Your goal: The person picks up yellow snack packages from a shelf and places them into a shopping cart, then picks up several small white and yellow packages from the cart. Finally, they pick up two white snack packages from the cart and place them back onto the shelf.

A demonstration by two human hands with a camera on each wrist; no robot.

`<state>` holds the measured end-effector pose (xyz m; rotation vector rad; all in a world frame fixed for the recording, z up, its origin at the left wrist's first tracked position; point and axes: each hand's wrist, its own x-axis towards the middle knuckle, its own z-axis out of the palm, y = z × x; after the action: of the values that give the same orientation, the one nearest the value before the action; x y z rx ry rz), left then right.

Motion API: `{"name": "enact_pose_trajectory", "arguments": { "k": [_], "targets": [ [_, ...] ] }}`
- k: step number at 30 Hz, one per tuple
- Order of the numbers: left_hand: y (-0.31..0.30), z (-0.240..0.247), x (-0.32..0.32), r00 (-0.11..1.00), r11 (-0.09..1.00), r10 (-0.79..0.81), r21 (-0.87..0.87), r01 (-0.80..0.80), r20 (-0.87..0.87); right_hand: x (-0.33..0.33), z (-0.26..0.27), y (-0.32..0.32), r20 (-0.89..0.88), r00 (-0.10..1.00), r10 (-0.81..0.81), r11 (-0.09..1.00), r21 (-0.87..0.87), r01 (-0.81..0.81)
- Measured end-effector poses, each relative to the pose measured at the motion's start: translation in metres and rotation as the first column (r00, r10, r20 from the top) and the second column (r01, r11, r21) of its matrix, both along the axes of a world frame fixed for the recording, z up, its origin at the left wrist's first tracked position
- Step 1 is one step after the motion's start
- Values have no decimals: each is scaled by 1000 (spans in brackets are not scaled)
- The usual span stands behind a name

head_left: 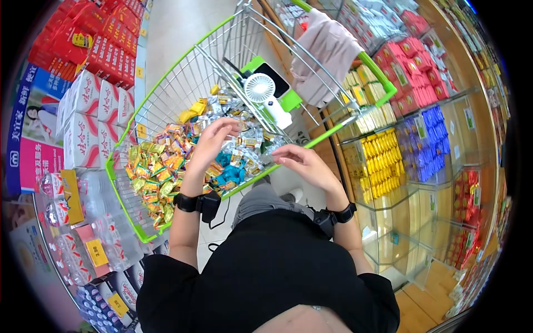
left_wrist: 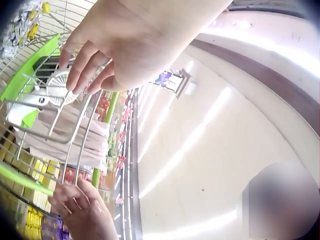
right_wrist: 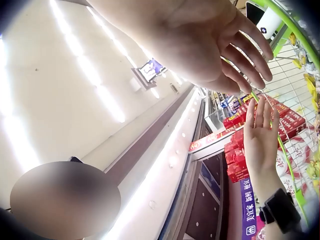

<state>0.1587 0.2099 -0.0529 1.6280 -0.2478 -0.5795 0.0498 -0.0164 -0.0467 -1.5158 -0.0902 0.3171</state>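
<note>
Both hands are held over a wire shopping cart with green edges [head_left: 114,172], and neither holds anything. The left hand [head_left: 214,145] hovers above the wrapped candies [head_left: 161,172], its fingers loosely bent and pointing right. Close to the cart's near rim is the right hand [head_left: 308,166], with relaxed fingers pointing left. The candies lie heaped in the cart, with orange and gold, teal, silver and yellow wrappers. In the left wrist view the left hand [left_wrist: 135,45] shows its palm and parted fingers; the right wrist view shows the right hand [right_wrist: 200,45] likewise.
A white handheld fan [head_left: 261,89] lies at the cart's handle end, near a draped pale pink cloth [head_left: 319,55]. To the right stand clear bins of yellow packets [head_left: 383,164] and blue packets [head_left: 427,141]. Stacked white cartons [head_left: 83,136] and bottles [head_left: 102,200] line the left.
</note>
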Motion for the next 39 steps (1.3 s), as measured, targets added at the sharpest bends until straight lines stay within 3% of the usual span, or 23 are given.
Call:
{"name": "enact_pose_trajectory", "arguments": {
  "k": [5, 10, 16, 18, 20, 22, 24, 26, 30, 39],
  "targets": [
    [30, -47, 46, 987, 992, 128, 12, -128, -96, 29, -5, 25, -72, 993, 97, 995, -22, -99],
    [47, -95, 79, 951, 969, 227, 145, -199, -209, 48, -11, 46, -106, 976, 191, 979, -56, -197],
    [73, -168, 115, 935, 938, 296, 241, -247, -194, 69, -23, 67, -73, 966, 249, 959, -122, -257],
    [79, -185, 125, 931, 888, 335, 379, -260, -145, 75, -23, 73, -128, 957, 260, 957, -94, -273],
    [95, -235, 148, 929, 866, 332, 441, -233, -161, 82, -26, 77, -127, 957, 260, 958, -92, -272],
    [97, -246, 158, 947, 744, 310, 599, -296, 83, 87, -30, 80, -167, 947, 275, 951, -101, -293],
    [101, -252, 162, 946, 752, 301, 581, -312, 119, 91, -31, 85, -174, 947, 270, 951, -103, -290],
    [101, -253, 169, 936, 624, 285, 702, -343, 205, 96, -32, 88, -176, 948, 264, 952, -107, -285],
    [103, -271, 180, 928, 560, 223, 739, -374, 300, 103, -40, 92, -179, 950, 255, 951, -134, -280],
    [92, -280, 191, 984, 497, 118, 850, -174, 132, 101, -56, 94, -262, 933, 248, 947, -136, -290]
  ]
}}
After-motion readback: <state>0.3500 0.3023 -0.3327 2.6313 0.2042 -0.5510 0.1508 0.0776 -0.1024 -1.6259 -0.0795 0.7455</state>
